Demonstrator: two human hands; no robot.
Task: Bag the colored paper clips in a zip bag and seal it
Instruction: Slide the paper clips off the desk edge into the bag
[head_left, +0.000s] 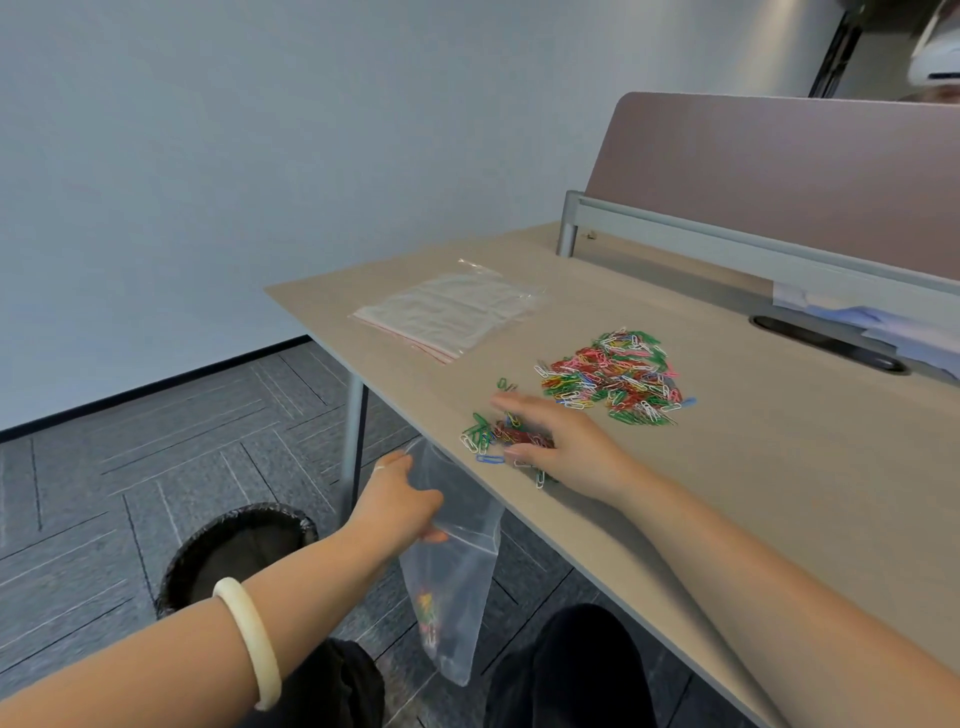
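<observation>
Pale wall (208, 156) is filling the upper left of the frame. Grey patterned carpet (130, 441) is lying open below it, with a black-lined waste bin (234, 551) sitting at lower left. A tan surface (753, 493) is running diagonally from centre to lower right, its near edge slanting down past both arms. A mauve divider (779, 176) is closing off its far side at upper right.

The main heap of colored paper clips (613, 379) is lying right of centre, well back from the near edge, with bare surface stretching below and to the right of it. A small cluster (485, 436) (greens, reds, one blue) is lying just beside the near edge, apart from the heap. The right hand (566, 441) is lying over this cluster with its fingers spread wide toward the edge, gripping nothing.

Just below that edge, the left hand (400, 499) is pinching the upper part of a clear zip bag (457, 582). The bag's mouth is sitting right at the edge, and its body is hanging down between the person's dark-trousered legs. A few clips are sitting near its bottom. A white bracelet (249, 639) is circling the left wrist. A stack of spare bags (447, 312) is lying near the surface's far left corner, well apart from both hands.
</observation>
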